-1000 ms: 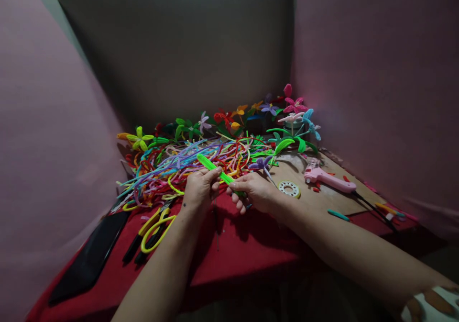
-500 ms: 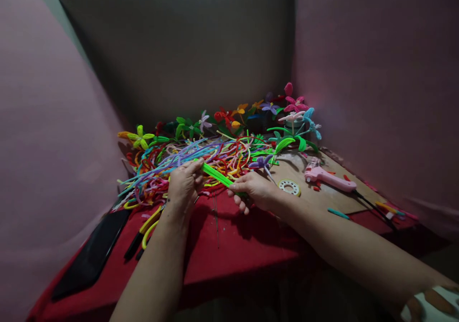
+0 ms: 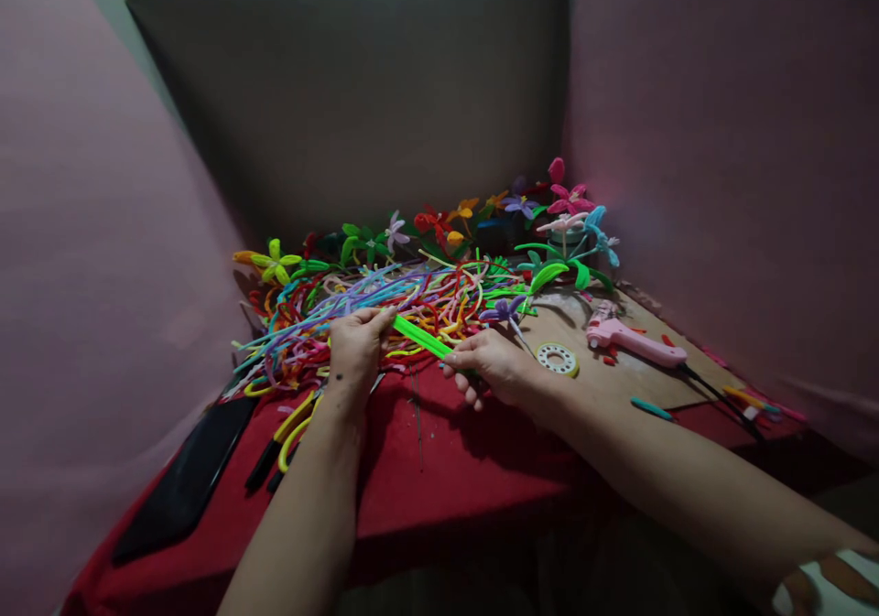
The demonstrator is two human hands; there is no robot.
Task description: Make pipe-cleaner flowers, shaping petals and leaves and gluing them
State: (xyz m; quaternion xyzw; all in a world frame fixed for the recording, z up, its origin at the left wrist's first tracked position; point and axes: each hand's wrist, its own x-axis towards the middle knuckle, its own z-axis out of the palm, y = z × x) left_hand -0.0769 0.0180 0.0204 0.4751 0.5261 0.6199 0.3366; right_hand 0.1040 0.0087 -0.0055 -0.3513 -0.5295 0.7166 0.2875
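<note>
Between my two hands stretches a small bundle of bright green pipe cleaners [image 3: 421,337], held slanting down to the right above the table. My left hand [image 3: 359,346] pinches its upper left end between thumb and fingers. The lower right end is gripped by my right hand [image 3: 487,364], thumb on top, with the other fingers curled beneath. Just behind the hands lies a large loose pile of coloured pipe cleaners [image 3: 330,309]. Thin wires [image 3: 418,424] rest on the red cloth [image 3: 439,497] below the bundle.
Pipe-cleaner flowers [image 3: 432,222] line the back. On the right, a board [image 3: 591,387] carries a pink glue gun [image 3: 642,343] and a tape roll [image 3: 557,360]. Yellow-handled pliers [image 3: 292,433] and a black flat object [image 3: 185,479] lie left. Pink sheets [image 3: 714,140] flank the table.
The view has shifted slightly, so everything sits a little further right. Both hands keep their hold on the green pipe cleaners, with hardly any change in pose.
</note>
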